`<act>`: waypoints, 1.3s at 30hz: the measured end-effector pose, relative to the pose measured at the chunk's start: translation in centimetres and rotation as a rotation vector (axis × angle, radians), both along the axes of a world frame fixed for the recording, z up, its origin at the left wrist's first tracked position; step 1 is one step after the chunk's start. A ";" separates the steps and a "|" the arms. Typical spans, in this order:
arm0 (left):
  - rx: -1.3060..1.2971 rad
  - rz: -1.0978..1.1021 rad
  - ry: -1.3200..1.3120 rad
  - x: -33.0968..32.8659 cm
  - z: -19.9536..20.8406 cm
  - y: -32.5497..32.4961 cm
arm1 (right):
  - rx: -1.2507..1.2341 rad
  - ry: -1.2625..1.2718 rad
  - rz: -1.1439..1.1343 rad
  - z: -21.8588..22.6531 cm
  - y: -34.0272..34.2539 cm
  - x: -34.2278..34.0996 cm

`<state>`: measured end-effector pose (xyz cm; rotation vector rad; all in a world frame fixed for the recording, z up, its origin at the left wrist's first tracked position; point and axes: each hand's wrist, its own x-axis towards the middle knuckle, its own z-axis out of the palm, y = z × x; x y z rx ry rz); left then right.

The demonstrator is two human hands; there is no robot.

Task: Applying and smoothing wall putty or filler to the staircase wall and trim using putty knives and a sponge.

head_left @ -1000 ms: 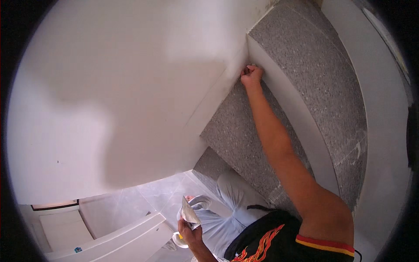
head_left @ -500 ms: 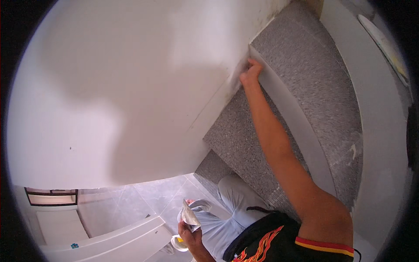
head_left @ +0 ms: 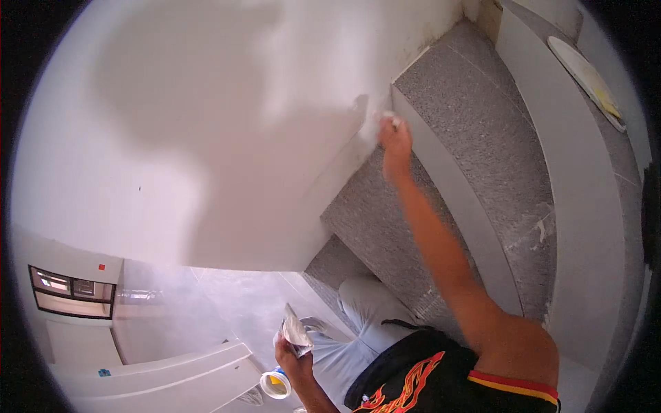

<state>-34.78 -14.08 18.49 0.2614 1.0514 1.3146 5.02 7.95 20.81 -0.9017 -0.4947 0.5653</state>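
My right hand [head_left: 395, 138] is stretched out to the corner where the white wall [head_left: 227, 158] meets the grey stairs. Its fingers are closed and smeared by motion. Something pale shows at the fingertips, too blurred to name. Beside it are a speckled stair tread [head_left: 375, 206] and a pale riser [head_left: 458, 179]. Low in front of my body, my left hand [head_left: 292, 359] is wrapped round a flat blade smeared with white putty [head_left: 297, 332]. A patch of the wall just left of my right hand looks freshly whitened.
A white oval board [head_left: 585, 76] with a yellow end lies on a higher step at right. Below my left hand stands an open white tub [head_left: 275, 386]. A white ledge [head_left: 172, 375] runs along lower left, near tiled floor [head_left: 165, 303] and a dark-framed window [head_left: 72, 292].
My right hand has drawn slightly back and down from the corner, and its fingers have turned. My view has shifted, showing more of the window and tub. The left hand keeps its hold.
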 end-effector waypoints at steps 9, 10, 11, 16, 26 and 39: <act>0.026 -0.304 -0.132 5.0 5.4 2.6 | 0.185 -1.151 0.806 4.0 -17.0 -12.7; 0.017 -0.285 -0.134 5.3 5.7 2.7 | 0.187 -1.148 0.828 4.2 -17.5 -12.9; 0.019 -0.306 -0.121 5.3 6.1 2.7 | 0.173 -1.272 0.799 4.3 -18.0 -13.1; 0.008 -0.269 -0.141 6.0 7.8 3.0 | 0.141 -1.613 0.684 6.1 -18.5 -11.9; 0.109 -0.431 0.056 5.4 8.7 3.4 | 0.200 -1.192 0.947 6.6 -18.0 -11.3; 0.071 -0.483 -0.090 6.1 7.7 4.0 | 0.281 -1.062 0.988 6.1 -18.5 -11.6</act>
